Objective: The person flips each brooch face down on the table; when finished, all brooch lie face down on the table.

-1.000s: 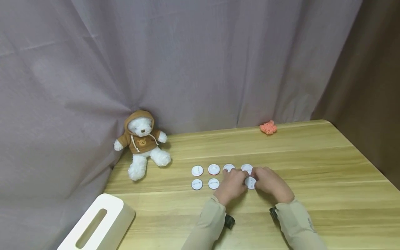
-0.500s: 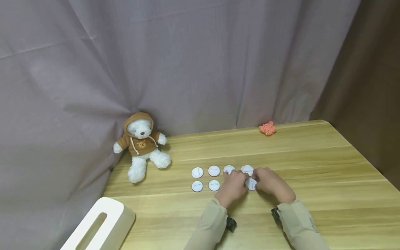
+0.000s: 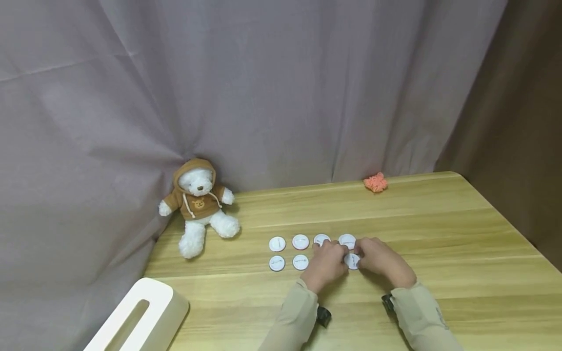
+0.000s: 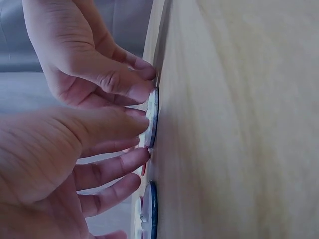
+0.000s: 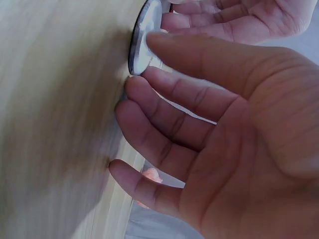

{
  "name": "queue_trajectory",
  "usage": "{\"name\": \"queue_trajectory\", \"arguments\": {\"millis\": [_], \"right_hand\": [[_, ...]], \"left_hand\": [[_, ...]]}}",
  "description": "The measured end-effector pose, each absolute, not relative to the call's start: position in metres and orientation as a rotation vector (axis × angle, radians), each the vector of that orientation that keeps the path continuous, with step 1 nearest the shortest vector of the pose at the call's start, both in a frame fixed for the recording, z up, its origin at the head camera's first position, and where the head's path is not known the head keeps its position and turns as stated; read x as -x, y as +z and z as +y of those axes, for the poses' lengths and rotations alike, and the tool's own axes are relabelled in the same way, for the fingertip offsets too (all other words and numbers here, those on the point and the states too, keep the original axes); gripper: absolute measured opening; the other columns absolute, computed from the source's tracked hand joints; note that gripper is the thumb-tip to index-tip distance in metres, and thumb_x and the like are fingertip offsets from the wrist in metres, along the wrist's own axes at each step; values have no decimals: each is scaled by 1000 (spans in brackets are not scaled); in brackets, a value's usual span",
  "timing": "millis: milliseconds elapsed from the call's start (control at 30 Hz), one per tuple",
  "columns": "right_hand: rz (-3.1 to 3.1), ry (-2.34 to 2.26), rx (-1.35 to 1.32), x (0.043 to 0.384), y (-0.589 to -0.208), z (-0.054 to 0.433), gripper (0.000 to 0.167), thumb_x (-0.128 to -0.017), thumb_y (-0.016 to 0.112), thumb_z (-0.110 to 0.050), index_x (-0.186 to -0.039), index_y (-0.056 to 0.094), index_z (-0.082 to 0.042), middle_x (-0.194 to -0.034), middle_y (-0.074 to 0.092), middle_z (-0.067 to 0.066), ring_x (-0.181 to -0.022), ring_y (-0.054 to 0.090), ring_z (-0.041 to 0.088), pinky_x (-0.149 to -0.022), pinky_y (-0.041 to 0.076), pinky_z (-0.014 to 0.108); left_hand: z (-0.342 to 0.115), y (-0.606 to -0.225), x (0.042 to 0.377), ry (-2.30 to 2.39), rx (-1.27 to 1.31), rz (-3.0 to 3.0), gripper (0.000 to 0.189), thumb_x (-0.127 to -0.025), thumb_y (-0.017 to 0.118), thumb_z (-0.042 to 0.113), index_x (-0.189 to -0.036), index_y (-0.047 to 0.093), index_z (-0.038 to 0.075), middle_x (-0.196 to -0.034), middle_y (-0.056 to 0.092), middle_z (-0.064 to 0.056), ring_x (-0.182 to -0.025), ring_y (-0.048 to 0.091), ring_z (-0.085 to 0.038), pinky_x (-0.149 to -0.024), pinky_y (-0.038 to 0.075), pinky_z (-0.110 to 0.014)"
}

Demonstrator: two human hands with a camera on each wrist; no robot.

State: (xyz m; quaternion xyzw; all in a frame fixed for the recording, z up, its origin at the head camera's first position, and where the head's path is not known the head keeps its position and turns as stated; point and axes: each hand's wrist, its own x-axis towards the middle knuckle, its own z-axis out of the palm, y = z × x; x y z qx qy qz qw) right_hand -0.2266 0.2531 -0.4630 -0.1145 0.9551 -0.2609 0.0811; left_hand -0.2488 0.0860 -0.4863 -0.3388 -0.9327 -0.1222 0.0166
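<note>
Round white pin-back badges lie pin side up in two rows on the wooden table. At the near row's right end, a badge (image 3: 352, 262) sits between my hands. My left hand (image 3: 326, 264) holds its left edge with thumb and fingers, partly covering the far-row badge (image 3: 322, 239) and the table beneath. From the right, my right hand (image 3: 383, 261) pinches the same badge's edge. Both thumbs touch its rim in the left wrist view, where it stays low at the tabletop. Just beyond is another badge (image 3: 347, 241) in the far row.
Several other badges, including one badge (image 3: 277, 263) at the near left, lie left of my hands. A white bear in a brown hoodie (image 3: 199, 207) sits at the back left. A white slotted box (image 3: 169, 312) stands front left; a coral-coloured bundle (image 3: 375, 182) lies at the back edge.
Both hands stay at the same badge, with hardly any movement. The head view has shifted slightly, so the table and things on it appear a little lower.
</note>
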Motion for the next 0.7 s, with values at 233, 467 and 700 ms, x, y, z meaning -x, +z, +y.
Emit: {"name": "queue_trajectory", "arguments": {"millis": [233, 467, 700], "right_hand": [[2839, -887, 325, 229, -453, 262, 6, -88, 67, -4, -92, 64, -1, -75, 58, 2, -63, 52, 17, -60, 44, 35], [2931, -882, 345, 240, -445, 255, 21, -92, 66, -7, -107, 65, 8, -80, 59, 6, -67, 53, 19, -63, 46, 39], [3086, -745, 383, 249, -434, 249, 27, -90, 70, -10, -110, 67, 8, -100, 68, 20, -93, 63, 37, -79, 50, 55]], "left_hand": [[82, -477, 250, -498, 998, -2888, 6, -84, 75, 25, -88, 76, 20, -82, 65, 7, -83, 54, -17, -81, 42, -48], [61, -464, 262, -581, 913, -2914, 31, -84, 72, 23, -114, 75, 15, -106, 70, -2, -100, 59, -23, -80, 42, -47], [43, -460, 271, -560, 893, -2924, 32, -94, 69, 33, -119, 71, 14, -122, 65, -6, -112, 55, -27, -86, 41, -48]]}}
